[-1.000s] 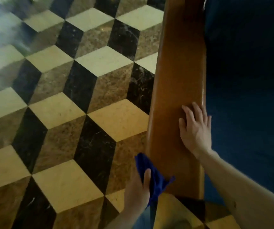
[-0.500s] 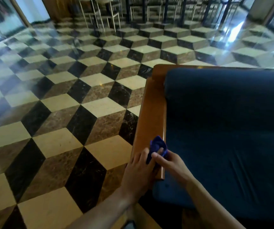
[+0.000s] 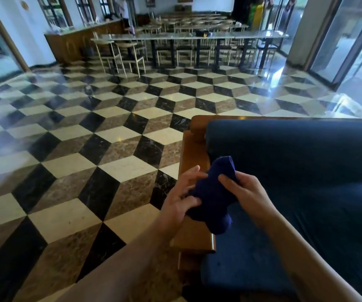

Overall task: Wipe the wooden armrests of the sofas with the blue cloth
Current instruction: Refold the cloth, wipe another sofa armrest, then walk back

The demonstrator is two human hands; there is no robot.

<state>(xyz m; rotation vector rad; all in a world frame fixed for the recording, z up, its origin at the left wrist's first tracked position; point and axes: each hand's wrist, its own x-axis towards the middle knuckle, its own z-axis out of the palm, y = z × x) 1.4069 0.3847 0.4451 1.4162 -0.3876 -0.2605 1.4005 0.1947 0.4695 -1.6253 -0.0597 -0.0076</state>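
Both hands hold the blue cloth (image 3: 213, 192), bunched into a dark roll above the wooden armrest (image 3: 194, 234) of the sofa (image 3: 295, 171). Seen from the head camera, the left hand (image 3: 181, 196) takes the cloth from the left side, its fingers curled round the lower part of the bundle with the thumb laid along the fabric. The right hand (image 3: 246, 192) grips the upper right part, thumb (image 3: 227, 180) pressed on top and fingers wrapped behind where they are hidden by the cloth. So each grip is closed round the fabric, neither one spread. The cloth hangs between the two hands; whether its lower end touches the armrest cannot be told. The armrest runs away from the viewer along the left edge of the sofa, glossy brown wood, joining a wooden back rail behind a dark blue rolled cushion (image 3: 284, 140). The seat is upholstered in the same dark blue. To the left lies a polished floor (image 3: 77, 149) tiled in cream, brown and black diamonds. Far back stand long tables (image 3: 186, 37) with chairs (image 3: 129, 57) pushed under them, a wooden counter (image 3: 75, 42) by the left wall, and glass doors (image 3: 350, 44) on the right.
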